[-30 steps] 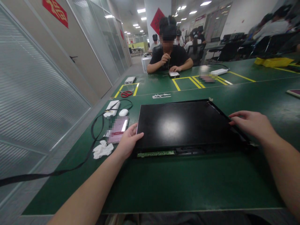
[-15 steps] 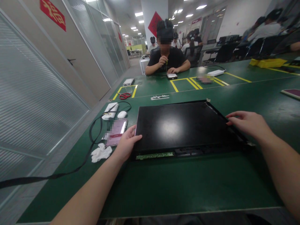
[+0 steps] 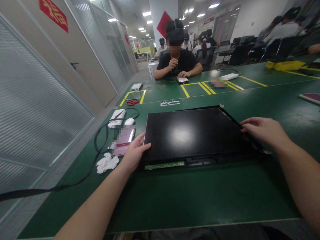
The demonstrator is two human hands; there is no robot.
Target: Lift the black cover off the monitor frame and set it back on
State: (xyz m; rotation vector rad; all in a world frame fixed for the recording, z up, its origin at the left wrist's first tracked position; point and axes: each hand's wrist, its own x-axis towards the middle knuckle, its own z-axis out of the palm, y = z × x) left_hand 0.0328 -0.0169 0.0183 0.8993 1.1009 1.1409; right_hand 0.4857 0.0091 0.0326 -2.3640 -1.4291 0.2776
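A large black display panel (image 3: 192, 133) lies flat on the green table (image 3: 190, 196), with a thin green circuit strip (image 3: 165, 165) showing along its near edge. My left hand (image 3: 133, 154) grips the panel's left edge, thumb on top and fingers under it. Over on the right edge rests my right hand (image 3: 266, 130), fingers curled over the rim and holding it.
Left of the panel lie a phone (image 3: 123, 140), a white crumpled tissue (image 3: 107, 163), a white mouse (image 3: 129, 121), a white box (image 3: 117, 117) and a black strap (image 3: 75, 181). Red scissors (image 3: 132, 101) sit farther back. A person in black (image 3: 178, 60) sits opposite.
Both hands stay on the panel's edges. The view has shifted slightly; the panel and hands sit a little more to the left.
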